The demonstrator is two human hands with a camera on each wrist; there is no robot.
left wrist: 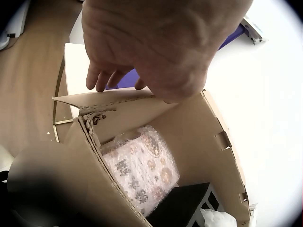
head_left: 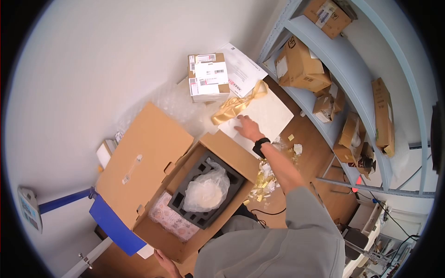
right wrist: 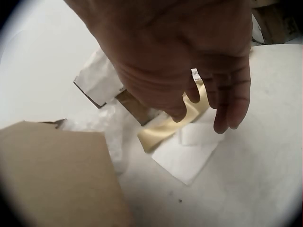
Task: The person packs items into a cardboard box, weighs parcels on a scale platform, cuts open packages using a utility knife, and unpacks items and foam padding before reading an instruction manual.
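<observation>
My left hand (head_left: pixel 168 264) is at the near end of a large open cardboard box (head_left: pixel 245 155). In the left wrist view its thumb lies at the rim, with loosely bent fingers (left wrist: pixel 100 81) beyond the wall. Inside the box are a bubble-wrapped patterned packet (head_left: pixel 172 217) and a dark foam insert (head_left: pixel 185 197) bearing a white item in clear plastic (head_left: pixel 206 190). My right hand (head_left: pixel 250 129) reaches over the white tabletop (head_left: pixel 273 111), fingers pointing down and holding nothing visible. Below it lie a gold ribbon (head_left: pixel 232 110) and a white paper slip (right wrist: pixel 184 158).
Behind the ribbon stands a labelled parcel (head_left: pixel 208 76) beside a printed sheet (head_left: pixel 241 69). Bubble wrap (head_left: pixel 178 104) lies against the wall. Foam and paper scraps (head_left: pixel 264 180) litter the floor. Shelves (head_left: pixel 333 60) with cardboard boxes rise at right.
</observation>
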